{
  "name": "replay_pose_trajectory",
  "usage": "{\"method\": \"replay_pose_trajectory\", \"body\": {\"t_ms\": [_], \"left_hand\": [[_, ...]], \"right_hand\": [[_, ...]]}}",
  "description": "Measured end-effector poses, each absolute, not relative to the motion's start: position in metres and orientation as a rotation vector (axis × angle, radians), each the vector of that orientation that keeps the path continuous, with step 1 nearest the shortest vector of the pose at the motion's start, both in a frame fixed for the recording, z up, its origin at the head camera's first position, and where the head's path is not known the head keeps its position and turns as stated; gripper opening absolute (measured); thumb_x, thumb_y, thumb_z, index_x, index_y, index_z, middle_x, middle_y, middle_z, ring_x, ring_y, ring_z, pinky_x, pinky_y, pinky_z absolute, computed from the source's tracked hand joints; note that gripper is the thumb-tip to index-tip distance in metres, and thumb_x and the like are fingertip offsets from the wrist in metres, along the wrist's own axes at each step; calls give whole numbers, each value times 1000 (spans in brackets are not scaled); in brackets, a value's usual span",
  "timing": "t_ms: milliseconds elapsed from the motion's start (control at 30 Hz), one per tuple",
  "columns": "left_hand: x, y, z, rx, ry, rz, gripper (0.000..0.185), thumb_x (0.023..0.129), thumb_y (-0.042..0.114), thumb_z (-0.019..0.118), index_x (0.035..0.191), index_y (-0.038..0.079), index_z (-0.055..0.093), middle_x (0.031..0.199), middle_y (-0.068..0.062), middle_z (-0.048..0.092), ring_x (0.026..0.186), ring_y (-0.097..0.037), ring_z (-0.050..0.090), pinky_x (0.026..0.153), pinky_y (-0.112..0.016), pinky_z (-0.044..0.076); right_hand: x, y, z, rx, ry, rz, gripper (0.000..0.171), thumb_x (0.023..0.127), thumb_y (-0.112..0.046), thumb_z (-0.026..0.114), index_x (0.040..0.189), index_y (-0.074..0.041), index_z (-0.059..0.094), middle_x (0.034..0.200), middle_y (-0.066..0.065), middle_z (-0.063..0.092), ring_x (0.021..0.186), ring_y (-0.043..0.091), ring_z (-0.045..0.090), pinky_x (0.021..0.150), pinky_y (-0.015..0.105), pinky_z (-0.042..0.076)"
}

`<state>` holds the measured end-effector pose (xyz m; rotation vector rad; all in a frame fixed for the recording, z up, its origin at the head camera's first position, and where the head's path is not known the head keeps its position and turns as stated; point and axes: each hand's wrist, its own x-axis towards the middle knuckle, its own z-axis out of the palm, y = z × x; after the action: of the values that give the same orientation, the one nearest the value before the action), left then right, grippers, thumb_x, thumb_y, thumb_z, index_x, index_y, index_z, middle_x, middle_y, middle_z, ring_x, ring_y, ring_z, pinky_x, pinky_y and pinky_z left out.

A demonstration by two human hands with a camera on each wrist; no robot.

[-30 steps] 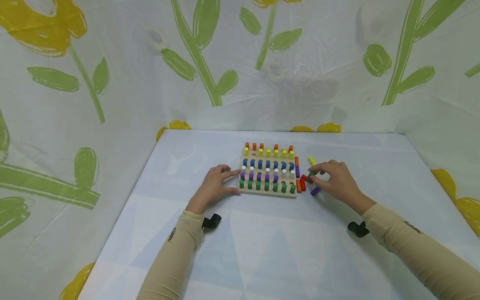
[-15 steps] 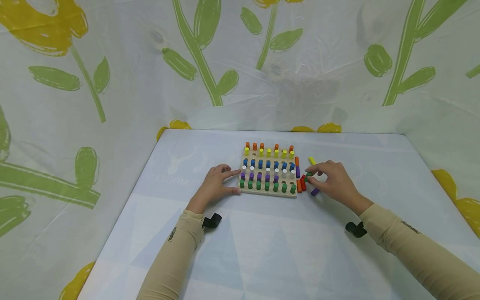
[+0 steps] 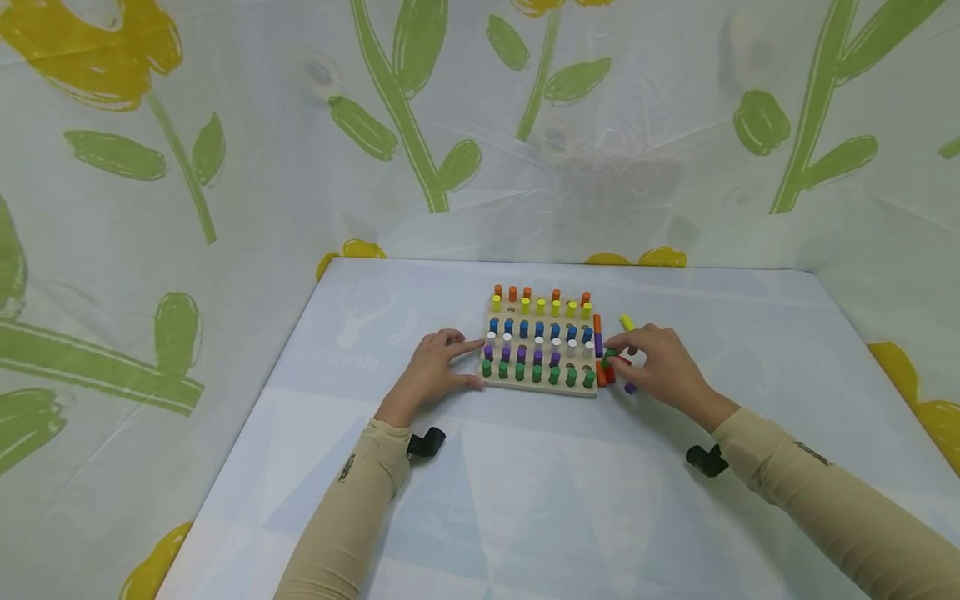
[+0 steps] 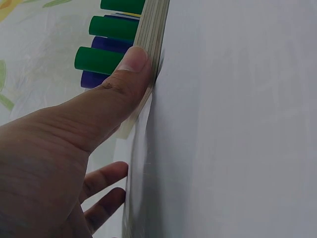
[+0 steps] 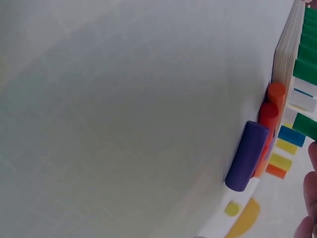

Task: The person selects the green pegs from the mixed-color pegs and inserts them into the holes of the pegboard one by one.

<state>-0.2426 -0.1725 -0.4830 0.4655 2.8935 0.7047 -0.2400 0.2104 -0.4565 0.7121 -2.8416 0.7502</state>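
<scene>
A wooden pegboard [image 3: 536, 389] lies on the table with rows of orange, yellow, blue, white, purple and green pegs standing in it. Against its left edge rest the index finger and thumb of my left hand [image 3: 433, 371]; in the left wrist view the thumb [image 4: 119, 84] presses the board's layered side. My right hand [image 3: 663, 362] pinches a green peg [image 3: 609, 357] between thumb and fingertips, just right of the board. That green peg [image 5: 304, 125] shows tilted beside the fingertips in the right wrist view.
Loose pegs lie along the board's right side: an orange peg [image 3: 597, 323], a yellow peg [image 3: 627, 322], a purple peg [image 5: 247, 156] and some red ones [image 5: 269, 113]. Fabric walls with printed flowers [image 3: 360, 125] enclose the table's back and sides.
My right hand has moved a little left toward the board, carrying the green peg over the loose red pegs. The left hand keeps its place at the board's edge.
</scene>
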Motion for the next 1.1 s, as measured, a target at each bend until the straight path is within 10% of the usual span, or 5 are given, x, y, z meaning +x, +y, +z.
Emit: {"method": "replay_pose_trajectory", "body": {"t_ms": [1100], "left_hand": [[-243, -172, -483, 436, 2882, 698, 80, 80, 53, 81, 151, 32, 50, 145, -10, 45, 135, -34, 37, 117, -49, 31]], "right_hand": [[-243, 197, -464, 812, -2824, 780, 23, 91, -17, 77, 113, -11, 77, 104, 3, 75, 89, 24, 55, 83, 44, 42]]}}
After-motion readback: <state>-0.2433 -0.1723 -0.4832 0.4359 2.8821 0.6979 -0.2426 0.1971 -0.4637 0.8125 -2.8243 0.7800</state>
